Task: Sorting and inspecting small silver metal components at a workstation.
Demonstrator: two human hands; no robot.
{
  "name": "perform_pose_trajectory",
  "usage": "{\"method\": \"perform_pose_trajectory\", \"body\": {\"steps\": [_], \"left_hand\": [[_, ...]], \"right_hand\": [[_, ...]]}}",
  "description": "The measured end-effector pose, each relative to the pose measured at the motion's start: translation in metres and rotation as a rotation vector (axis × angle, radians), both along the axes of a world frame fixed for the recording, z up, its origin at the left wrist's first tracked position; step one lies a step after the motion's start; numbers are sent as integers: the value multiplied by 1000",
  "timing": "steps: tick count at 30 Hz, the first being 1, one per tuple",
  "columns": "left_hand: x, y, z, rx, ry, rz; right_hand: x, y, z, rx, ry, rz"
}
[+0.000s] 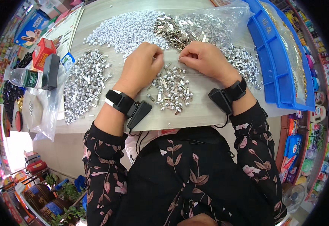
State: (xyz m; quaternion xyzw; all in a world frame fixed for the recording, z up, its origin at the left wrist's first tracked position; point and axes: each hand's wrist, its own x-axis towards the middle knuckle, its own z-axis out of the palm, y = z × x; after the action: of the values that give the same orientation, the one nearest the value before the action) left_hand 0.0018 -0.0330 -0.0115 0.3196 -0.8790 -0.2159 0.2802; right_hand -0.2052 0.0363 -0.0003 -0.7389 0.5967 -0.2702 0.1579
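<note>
My left hand (143, 62) is closed, thumb and fingers curled together beside a heap of small white round pieces (125, 30). Whatever it pinches is hidden. Opposite it, my right hand (206, 60) is also closed, its fingertips pinched by the near edge of a heap of small metal clips (172, 32). A tiny dark speck shows at those fingertips, too small to name. Between my wrists lies a loose pile of metal clips with white heads (172, 90). Similar pieces form a larger pile (85, 86) to the left and another pile (243, 64) right of my right hand.
A clear plastic bag (234, 17) lies over the far clips. Blue plastic trays (268, 56) line the table's right side. On the left are a water bottle (26, 78), a dark grey box (51, 71), a red box (43, 52) and a plastic bag (49, 113). Stocked shelves stand around.
</note>
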Motion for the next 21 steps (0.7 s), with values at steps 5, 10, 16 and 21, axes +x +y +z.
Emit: {"method": "perform_pose_trajectory", "body": {"steps": [5,10,16,21], "left_hand": [[-1,2,10,791,376,6],[0,3,11,1104,650,-70],[-2,6,13,1256,750,-135],[-3,6,11,1217,727,-127]], "right_hand": [[-2,-1,2,271,-622,-14],[13,4,11,235,-915,68],[18,3,2,81,-766,209],[21,5,3,125,-871,188]]}}
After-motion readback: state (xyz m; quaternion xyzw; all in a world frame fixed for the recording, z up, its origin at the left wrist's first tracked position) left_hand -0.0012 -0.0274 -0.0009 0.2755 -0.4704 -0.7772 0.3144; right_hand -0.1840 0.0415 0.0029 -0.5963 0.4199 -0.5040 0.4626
